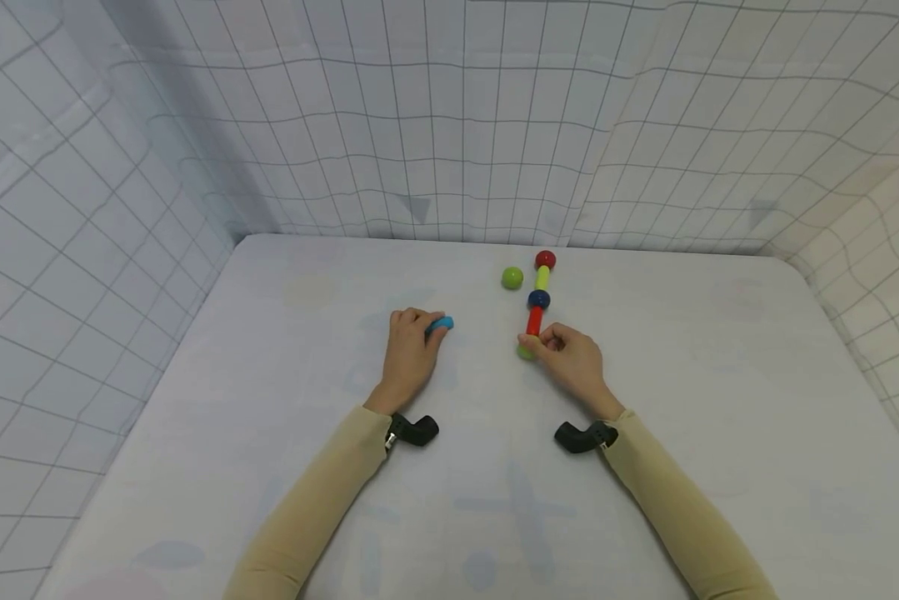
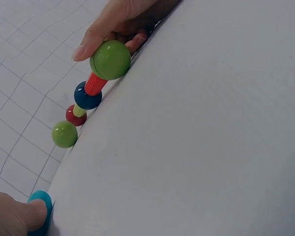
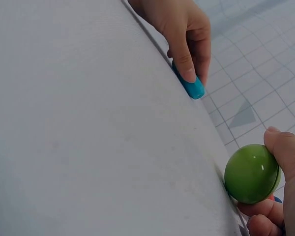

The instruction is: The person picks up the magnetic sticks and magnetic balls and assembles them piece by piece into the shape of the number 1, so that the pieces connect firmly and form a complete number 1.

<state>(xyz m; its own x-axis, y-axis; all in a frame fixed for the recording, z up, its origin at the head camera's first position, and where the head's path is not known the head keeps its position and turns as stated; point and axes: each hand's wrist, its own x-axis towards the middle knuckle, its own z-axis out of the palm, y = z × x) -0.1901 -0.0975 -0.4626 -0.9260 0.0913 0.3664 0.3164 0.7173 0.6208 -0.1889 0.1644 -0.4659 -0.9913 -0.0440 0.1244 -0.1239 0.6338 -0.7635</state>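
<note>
Between thumb and fingers, my left hand [image 1: 410, 350] holds a short blue rod [image 3: 192, 87] low over the white surface. On the right, my right hand [image 1: 575, 363] pinches a green ball [image 2: 111, 60] at the near end of a chain. From that ball the chain runs away from me: a red rod [image 1: 535, 322], a dark blue ball [image 1: 539, 299], a yellow-green rod [image 1: 542, 277] and a dark red ball [image 1: 545, 260]. Beside its far end, to the left, lies a loose green ball [image 1: 512, 277]. In the left wrist view it appears apart from the chain.
A white cloth-covered table [image 1: 479, 500] with faint printed shapes lies under everything. White curtains with a dark grid [image 1: 419, 125] rise along its back and sides. Each wrist wears a black camera mount [image 1: 586, 437].
</note>
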